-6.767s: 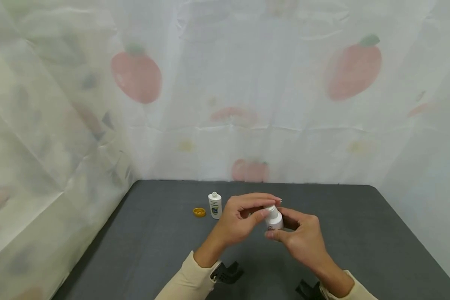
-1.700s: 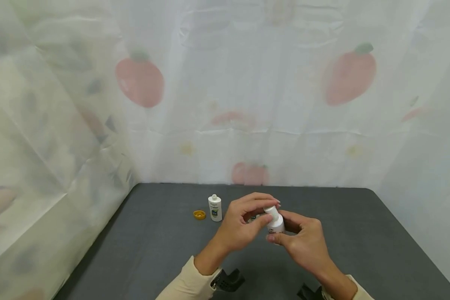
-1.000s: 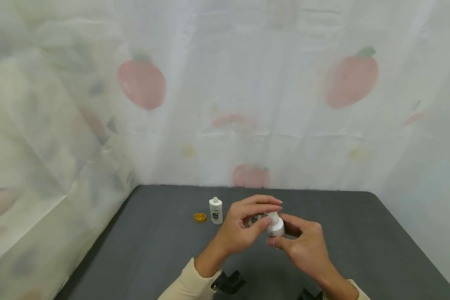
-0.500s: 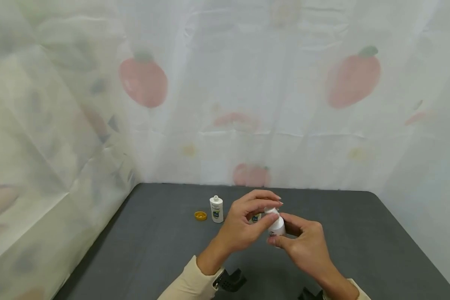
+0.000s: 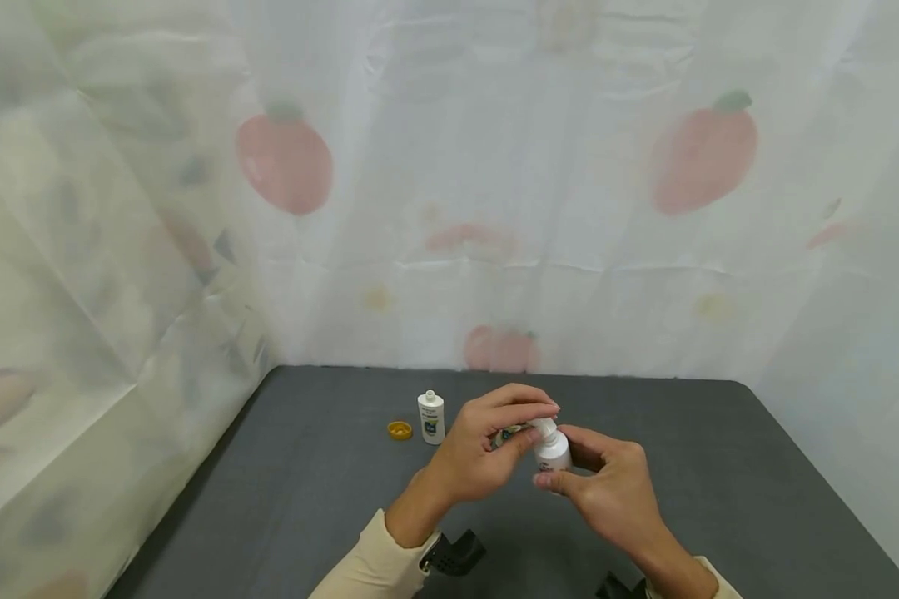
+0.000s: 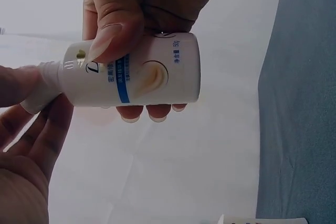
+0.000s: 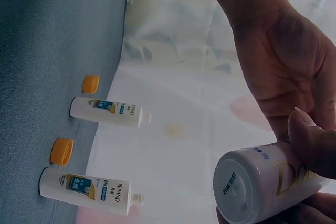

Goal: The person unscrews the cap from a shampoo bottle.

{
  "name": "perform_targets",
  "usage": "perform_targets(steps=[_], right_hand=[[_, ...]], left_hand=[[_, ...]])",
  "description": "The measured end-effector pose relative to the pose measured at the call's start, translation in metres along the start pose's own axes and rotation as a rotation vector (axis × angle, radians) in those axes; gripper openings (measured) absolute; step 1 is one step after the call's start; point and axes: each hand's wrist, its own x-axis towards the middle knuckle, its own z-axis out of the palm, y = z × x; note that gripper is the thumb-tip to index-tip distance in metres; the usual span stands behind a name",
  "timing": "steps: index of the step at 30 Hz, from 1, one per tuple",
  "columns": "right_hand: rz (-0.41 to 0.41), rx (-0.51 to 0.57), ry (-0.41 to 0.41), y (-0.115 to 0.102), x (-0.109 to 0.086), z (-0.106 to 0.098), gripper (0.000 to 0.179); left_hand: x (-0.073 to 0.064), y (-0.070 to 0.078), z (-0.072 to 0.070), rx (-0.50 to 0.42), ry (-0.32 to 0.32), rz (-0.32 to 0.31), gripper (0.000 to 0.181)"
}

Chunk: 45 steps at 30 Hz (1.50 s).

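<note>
A small white bottle (image 5: 553, 453) with a printed label is held up off the table in front of me. My right hand (image 5: 610, 491) grips its body, thumb on the label side and fingers behind. At the bottle's top, my left hand (image 5: 483, 441) pinches a white cap (image 6: 39, 97) between thumb and fingers. The cap sits at a slant to the threaded neck (image 6: 50, 76), whose threads show beside it. In the right wrist view, the bottle's round base (image 7: 236, 190) faces the camera, while the left hand's fingers partly hide the cap.
Two white bottles without caps stand on the grey table (image 5: 307, 499): one (image 5: 430, 418) in plain view, the other (image 5: 508, 434) mostly behind my left hand. Beside each lies an orange cap, one (image 7: 91, 84) farther off, one (image 7: 62, 151) nearer. A patterned white curtain (image 5: 607, 316) hangs behind.
Both hands keep to the same place at the bottle. The left thumb and fingers shift on the cap, and more of the neck shows now than half a second ago.
</note>
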Motion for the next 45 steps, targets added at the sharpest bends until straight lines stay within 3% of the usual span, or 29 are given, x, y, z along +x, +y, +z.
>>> perform_targets(steps=[10,18,27,36,42,45], right_hand=[[-0.007,-0.001,0.013,0.000,-0.001,0.000,0.046],[0.008,-0.017,0.021,0.002,-0.003,0.001,0.046],[0.051,-0.006,0.034,0.002,-0.003,0.001,0.049],[0.040,0.016,0.041,0.002,-0.003,-0.001,0.047],[0.025,0.000,0.043,0.004,-0.003,-0.001,0.048],[0.013,-0.012,0.055,0.004,-0.003,-0.002,0.049]], left_hand=[[0.000,-0.001,0.002,-0.014,0.047,-0.034,0.019],[0.006,0.004,-0.003,0.051,-0.008,-0.063,0.022],[0.010,0.004,-0.006,0.114,-0.050,-0.012,0.024],[0.012,0.010,-0.010,0.102,-0.059,-0.144,0.023],[0.011,0.007,-0.016,-0.015,-0.060,-0.278,0.022],[0.008,0.003,-0.015,-0.046,-0.072,-0.299,0.025]])
